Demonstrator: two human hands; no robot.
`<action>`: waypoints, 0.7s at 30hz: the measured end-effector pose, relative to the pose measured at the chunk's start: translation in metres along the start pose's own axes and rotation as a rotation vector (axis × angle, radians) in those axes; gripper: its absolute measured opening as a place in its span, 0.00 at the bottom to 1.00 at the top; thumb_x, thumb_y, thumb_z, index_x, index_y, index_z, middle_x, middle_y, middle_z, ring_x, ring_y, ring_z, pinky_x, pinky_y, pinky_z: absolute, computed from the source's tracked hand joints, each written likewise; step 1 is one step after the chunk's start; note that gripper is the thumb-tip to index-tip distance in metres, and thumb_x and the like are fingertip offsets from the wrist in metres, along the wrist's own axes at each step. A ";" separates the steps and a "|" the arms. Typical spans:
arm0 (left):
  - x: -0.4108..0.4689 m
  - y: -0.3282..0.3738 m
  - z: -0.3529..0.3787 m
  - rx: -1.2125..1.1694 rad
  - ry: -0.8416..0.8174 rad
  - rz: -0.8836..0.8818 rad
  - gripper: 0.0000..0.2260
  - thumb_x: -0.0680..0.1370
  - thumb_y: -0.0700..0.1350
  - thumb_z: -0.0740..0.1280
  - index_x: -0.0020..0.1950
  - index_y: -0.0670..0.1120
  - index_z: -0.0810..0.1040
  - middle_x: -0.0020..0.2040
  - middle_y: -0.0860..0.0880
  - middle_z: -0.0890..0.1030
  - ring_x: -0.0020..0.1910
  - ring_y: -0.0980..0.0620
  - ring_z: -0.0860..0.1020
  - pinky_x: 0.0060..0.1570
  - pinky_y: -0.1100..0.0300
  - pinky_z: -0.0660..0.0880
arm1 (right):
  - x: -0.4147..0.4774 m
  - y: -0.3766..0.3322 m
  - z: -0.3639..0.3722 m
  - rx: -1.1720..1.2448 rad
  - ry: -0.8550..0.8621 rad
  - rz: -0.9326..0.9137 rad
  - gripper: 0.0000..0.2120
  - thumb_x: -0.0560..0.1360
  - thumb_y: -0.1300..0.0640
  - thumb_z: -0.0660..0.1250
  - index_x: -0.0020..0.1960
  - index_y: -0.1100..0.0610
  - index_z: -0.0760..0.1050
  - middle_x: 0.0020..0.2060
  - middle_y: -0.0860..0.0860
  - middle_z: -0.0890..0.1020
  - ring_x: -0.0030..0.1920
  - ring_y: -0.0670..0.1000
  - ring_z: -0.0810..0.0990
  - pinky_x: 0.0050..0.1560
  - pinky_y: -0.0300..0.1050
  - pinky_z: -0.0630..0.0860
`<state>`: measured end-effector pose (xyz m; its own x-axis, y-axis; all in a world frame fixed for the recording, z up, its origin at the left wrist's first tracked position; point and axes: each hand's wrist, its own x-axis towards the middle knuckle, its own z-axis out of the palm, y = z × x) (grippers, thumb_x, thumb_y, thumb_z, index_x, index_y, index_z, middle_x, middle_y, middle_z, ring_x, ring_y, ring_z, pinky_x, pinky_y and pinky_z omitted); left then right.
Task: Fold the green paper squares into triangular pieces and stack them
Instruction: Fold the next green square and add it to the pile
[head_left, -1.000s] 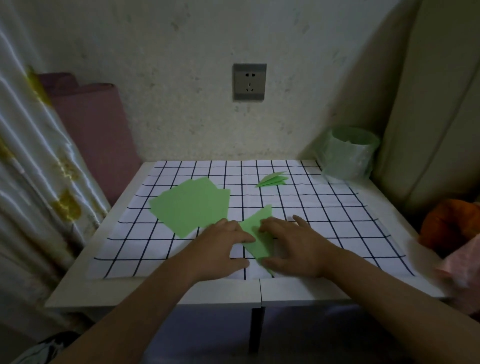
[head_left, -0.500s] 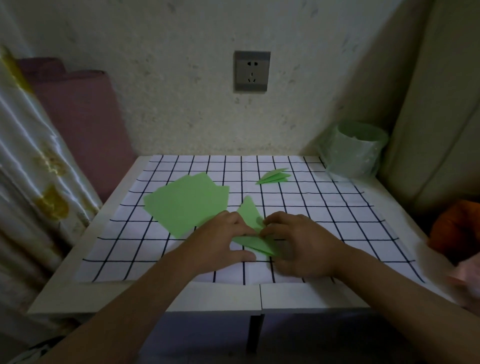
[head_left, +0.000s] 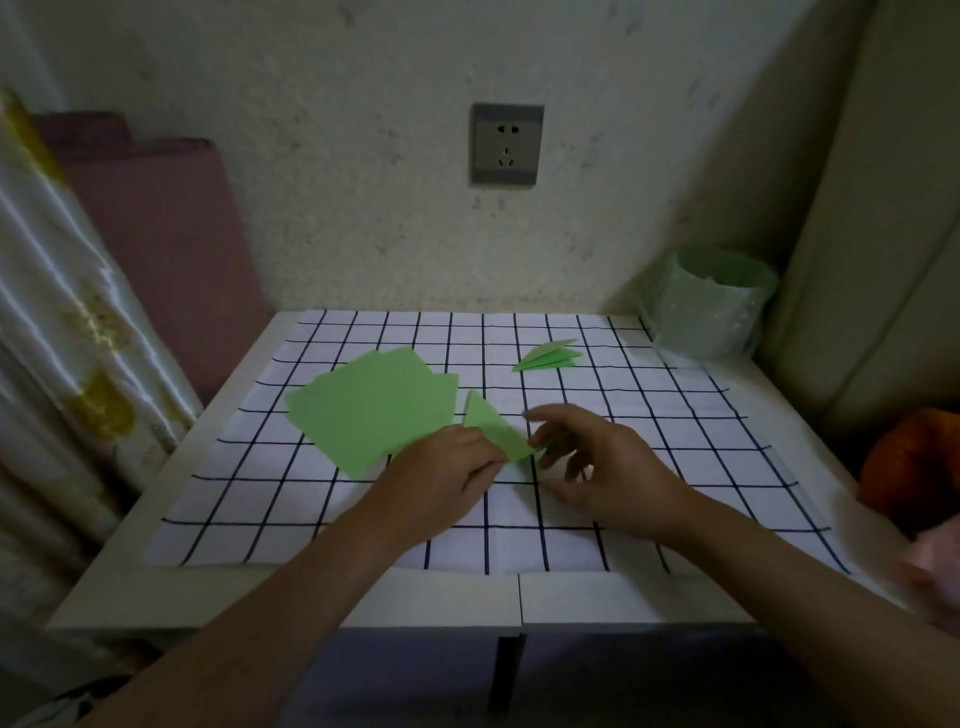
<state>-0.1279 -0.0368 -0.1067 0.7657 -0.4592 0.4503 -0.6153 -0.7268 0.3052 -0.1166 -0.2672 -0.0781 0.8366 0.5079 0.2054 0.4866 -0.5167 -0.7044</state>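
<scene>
Green triangle (head_left: 492, 427) between hands (head_left: 441, 480)

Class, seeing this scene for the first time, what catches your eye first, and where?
The bright folded green paper triangle in the middle, pinched by the left hand with the right hand beside its tip. Left of it lies a fanned pile of flat green paper squares; behind, toward the far right, a small stack of folded green triangles.

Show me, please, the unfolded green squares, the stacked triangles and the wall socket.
unfolded green squares (head_left: 371, 410), head view, middle of top sheet.
stacked triangles (head_left: 548, 357), head view, centre of pile.
wall socket (head_left: 505, 144), head view, centre of faceplate.
</scene>
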 end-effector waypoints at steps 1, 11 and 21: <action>0.000 0.001 0.000 -0.031 0.010 -0.011 0.07 0.80 0.45 0.65 0.53 0.46 0.82 0.44 0.52 0.81 0.42 0.55 0.76 0.43 0.57 0.77 | 0.001 -0.001 0.001 0.017 0.041 0.017 0.32 0.71 0.65 0.74 0.70 0.47 0.69 0.53 0.42 0.80 0.49 0.42 0.81 0.45 0.37 0.79; 0.005 0.017 0.004 -0.513 0.097 -0.360 0.11 0.76 0.41 0.71 0.57 0.51 0.78 0.40 0.52 0.82 0.42 0.58 0.81 0.49 0.65 0.78 | 0.020 0.009 -0.005 0.260 0.053 0.305 0.03 0.77 0.58 0.71 0.48 0.58 0.82 0.40 0.53 0.86 0.38 0.53 0.85 0.44 0.47 0.82; 0.023 0.009 0.012 -0.361 0.088 -0.537 0.16 0.77 0.43 0.70 0.65 0.50 0.77 0.56 0.53 0.75 0.51 0.58 0.76 0.51 0.66 0.73 | 0.044 0.011 0.014 -0.122 0.177 0.464 0.11 0.74 0.43 0.72 0.51 0.48 0.77 0.37 0.45 0.82 0.32 0.45 0.80 0.36 0.42 0.77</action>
<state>-0.1142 -0.0599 -0.1033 0.9752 -0.0253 0.2197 -0.1878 -0.6193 0.7623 -0.0777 -0.2411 -0.0865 0.9962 0.0868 0.0088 0.0706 -0.7423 -0.6663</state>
